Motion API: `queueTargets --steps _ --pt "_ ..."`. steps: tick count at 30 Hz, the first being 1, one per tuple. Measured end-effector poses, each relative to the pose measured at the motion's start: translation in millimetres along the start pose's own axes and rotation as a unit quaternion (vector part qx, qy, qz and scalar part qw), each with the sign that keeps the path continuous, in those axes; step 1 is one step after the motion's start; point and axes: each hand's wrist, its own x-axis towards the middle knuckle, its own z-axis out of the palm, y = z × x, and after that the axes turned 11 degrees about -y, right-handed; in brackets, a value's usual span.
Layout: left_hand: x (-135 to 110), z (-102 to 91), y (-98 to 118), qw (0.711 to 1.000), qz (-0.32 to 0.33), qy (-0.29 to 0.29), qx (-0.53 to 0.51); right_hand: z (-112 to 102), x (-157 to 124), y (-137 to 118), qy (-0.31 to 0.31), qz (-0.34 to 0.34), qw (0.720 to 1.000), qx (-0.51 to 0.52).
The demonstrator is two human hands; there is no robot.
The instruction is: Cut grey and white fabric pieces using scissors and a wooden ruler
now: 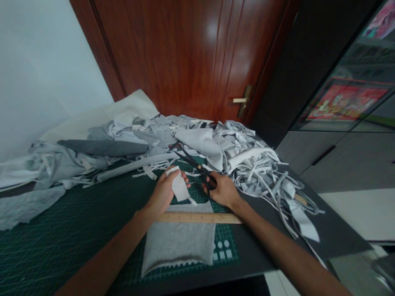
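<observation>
My left hand [166,188] is closed on a small white fabric piece [180,186], pinched under the thumb. A narrow white strip [192,201] hangs near its lower corner. In my right hand [222,189] are black scissors [197,165], their blades apart and pointing up and left, away from me. Below both hands, a grey fabric piece [182,242] lies flat, with a wooden ruler [197,218] across its upper part. Under these is a green cutting mat [228,240] with a printed grid.
Grey and white fabric scraps [247,164] are heaped along the back and right of the dark table [308,222]. A dark grey fabric roll [105,147] lies at the left. Behind stands a wooden door [173,53]; a cabinet [330,152] is at the right.
</observation>
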Motion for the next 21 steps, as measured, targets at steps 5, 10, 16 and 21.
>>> queueTargets --steps 5,10,16,21 --pt "-2.2 -0.1 2.0 0.998 0.027 -0.033 0.04 3.1 -0.1 1.0 -0.002 -0.026 1.0 0.013" --pt "-3.7 -1.4 2.2 0.997 0.037 -0.046 0.059 5.1 0.2 1.8 -0.003 -0.04 0.999 0.025" --pt "-4.1 -0.1 5.9 0.997 0.054 -0.016 0.053 4.7 -1.7 1.0 -0.01 -0.044 0.999 0.026" --pt "-5.4 -0.3 7.2 0.998 0.051 -0.011 0.043 4.8 -4.3 -1.1 -0.017 -0.05 0.998 0.022"
